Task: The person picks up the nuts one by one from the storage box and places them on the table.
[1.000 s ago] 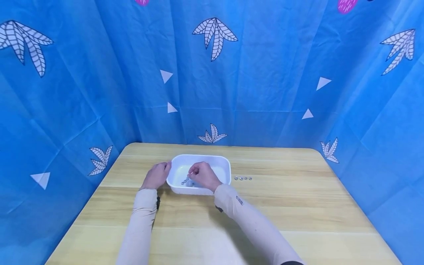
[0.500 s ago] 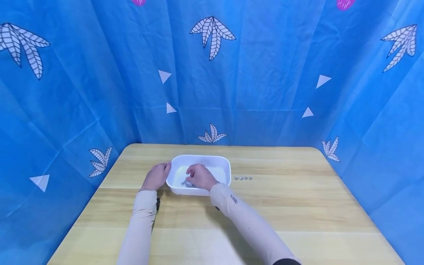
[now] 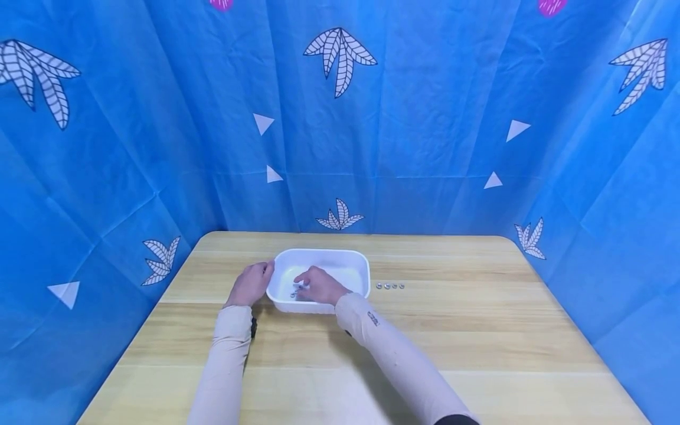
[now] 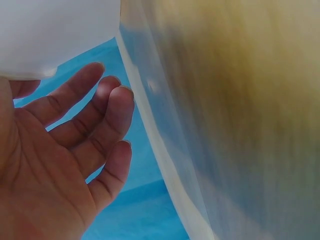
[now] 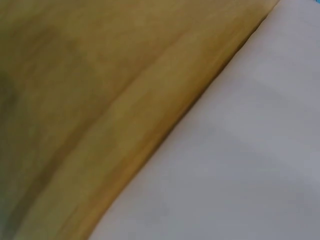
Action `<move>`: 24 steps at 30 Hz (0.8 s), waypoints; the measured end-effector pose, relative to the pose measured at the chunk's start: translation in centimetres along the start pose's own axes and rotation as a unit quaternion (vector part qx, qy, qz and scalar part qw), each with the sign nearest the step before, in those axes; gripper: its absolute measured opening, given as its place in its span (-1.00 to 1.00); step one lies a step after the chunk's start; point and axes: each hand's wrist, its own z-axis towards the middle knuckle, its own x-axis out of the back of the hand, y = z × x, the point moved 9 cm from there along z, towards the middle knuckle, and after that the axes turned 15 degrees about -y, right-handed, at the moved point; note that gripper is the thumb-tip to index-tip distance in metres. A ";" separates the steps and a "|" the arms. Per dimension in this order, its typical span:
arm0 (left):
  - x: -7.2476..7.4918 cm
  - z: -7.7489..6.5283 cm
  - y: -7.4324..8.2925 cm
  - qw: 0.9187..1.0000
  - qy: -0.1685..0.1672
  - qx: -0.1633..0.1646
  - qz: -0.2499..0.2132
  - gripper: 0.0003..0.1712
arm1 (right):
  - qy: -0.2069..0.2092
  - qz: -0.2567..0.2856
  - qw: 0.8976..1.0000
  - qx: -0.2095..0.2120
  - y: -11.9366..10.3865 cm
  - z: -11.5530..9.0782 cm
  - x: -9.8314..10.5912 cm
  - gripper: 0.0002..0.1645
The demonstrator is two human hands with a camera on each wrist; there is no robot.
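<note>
A white rectangular plastic basin (image 3: 281, 306) stands near the far side of the table. My left hand (image 3: 251, 284) holds its left end, the thumb at the rim. The left wrist view shows the other fingers (image 4: 112, 115) loosely bent beside the wall, with the thumb mostly hidden by the basin. My right hand (image 3: 321, 286) reaches down inside the basin, index finger and thumb close to small silver metal pieces (image 3: 293, 295) on its floor. Whether it pinches one is too small to tell. Only basin wall (image 5: 225, 160) and table fill the right wrist view.
Several small round silver pieces (image 3: 386, 286) with dark centres lie in a row on the wooden table (image 3: 467, 330), right of the basin. Blue patterned curtains (image 3: 425, 118) stand around the table's back and sides.
My right hand has shifted slightly left and lower within the basin; its index finger now points further out. The left hand, the basin and the row of silver pieces stay in place.
</note>
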 end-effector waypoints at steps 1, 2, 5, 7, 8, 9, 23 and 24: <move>0.0 0.0 0.0 1.000 0.000 0.000 -0.001 -0.27 | -0.006 0.002 1.000 0.001 0.0 0.0 -0.1 -0.60; 0.0 -0.1 0.1 1.000 0.000 -0.001 -0.001 -0.27 | -0.012 0.006 1.000 0.003 0.0 0.0 -0.2 -0.65; 0.1 -0.1 0.1 1.000 0.001 -0.001 -0.002 -0.28 | -0.027 0.021 0.999 -0.004 0.1 0.0 -0.5 -0.77; 0.1 -0.1 0.1 1.000 0.001 -0.001 0.000 -0.29 | -0.030 0.026 0.999 -0.010 0.3 -0.1 -0.6 -0.82; 0.1 -0.1 0.1 1.000 0.000 -0.001 0.000 -0.28 | -0.030 0.024 0.999 -0.012 0.3 -0.1 -0.5 -0.84; 0.1 -0.1 0.1 1.000 -0.001 -0.001 -0.001 -0.27 | -0.028 0.023 0.999 -0.015 0.4 -0.1 -0.5 -0.86; -0.1 -0.1 -0.2 1.000 -0.009 0.004 -0.014 -0.26 | -0.032 -0.032 0.999 -0.029 0.4 0.2 -0.6 -0.89; -0.1 -0.1 -0.2 1.000 -0.010 0.004 -0.015 -0.26 | -0.033 -0.036 0.998 -0.031 0.4 0.1 -0.6 -0.91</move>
